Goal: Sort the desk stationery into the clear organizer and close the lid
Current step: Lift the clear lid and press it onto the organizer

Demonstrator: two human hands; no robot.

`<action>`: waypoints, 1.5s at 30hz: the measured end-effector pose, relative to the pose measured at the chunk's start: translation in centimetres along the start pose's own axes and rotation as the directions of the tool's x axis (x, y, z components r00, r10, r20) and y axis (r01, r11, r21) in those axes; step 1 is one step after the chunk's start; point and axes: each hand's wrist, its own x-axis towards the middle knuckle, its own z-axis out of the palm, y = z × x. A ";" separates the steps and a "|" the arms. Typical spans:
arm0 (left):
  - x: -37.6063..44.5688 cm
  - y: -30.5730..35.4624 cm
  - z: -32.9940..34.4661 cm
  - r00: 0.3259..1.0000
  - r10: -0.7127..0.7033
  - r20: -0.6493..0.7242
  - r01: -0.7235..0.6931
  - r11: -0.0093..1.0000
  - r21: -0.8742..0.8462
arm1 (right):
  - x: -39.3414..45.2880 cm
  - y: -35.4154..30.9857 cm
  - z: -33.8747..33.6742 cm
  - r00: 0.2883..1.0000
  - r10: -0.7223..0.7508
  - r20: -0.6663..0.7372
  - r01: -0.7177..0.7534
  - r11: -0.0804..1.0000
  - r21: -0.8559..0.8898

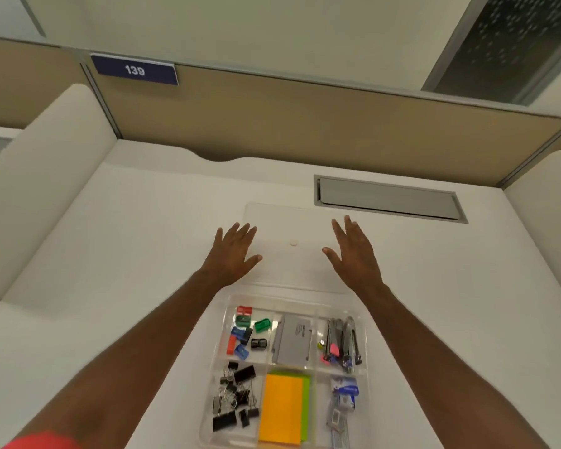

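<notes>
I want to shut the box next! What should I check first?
1. Stationery sorted in the clear organizer: ok, every compartment filled.
2. Loose things on the desk: ok, none seen.
3. Lid within reach: ok, lying open flat behind the organizer.
4. Hands free: ok, left hand and right hand open, spread at the lid's two sides.
5. Anything poking above the rim, like the pens: cannot tell.
6. Hinge joining lid to organizer: cannot tell.

Figure: the person's two forearms were bare from elbow to wrist. The left hand (232, 254) and right hand (357, 254) carried no rings, watch or gloves. A bright red sleeve edge (42, 440) showed at the left upper arm.
</notes>
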 end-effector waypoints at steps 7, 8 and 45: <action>4.0 -0.9 0.0 0.981 -0.183 0.064 0.188 0.978 -0.091 | 2.9 4.0 1.4 0.983 0.112 0.145 -0.097 0.989 -0.110; 4.2 -1.0 0.0 0.972 -0.232 0.048 0.236 0.967 -0.096 | 3.2 4.3 1.5 0.975 0.149 0.165 -0.139 0.988 -0.068; 7.8 1.9 -9.3 0.555 -0.826 -0.093 -0.196 -0.020 -0.980 | 6.0 2.6 -6.8 0.898 0.373 0.234 -0.273 0.053 0.961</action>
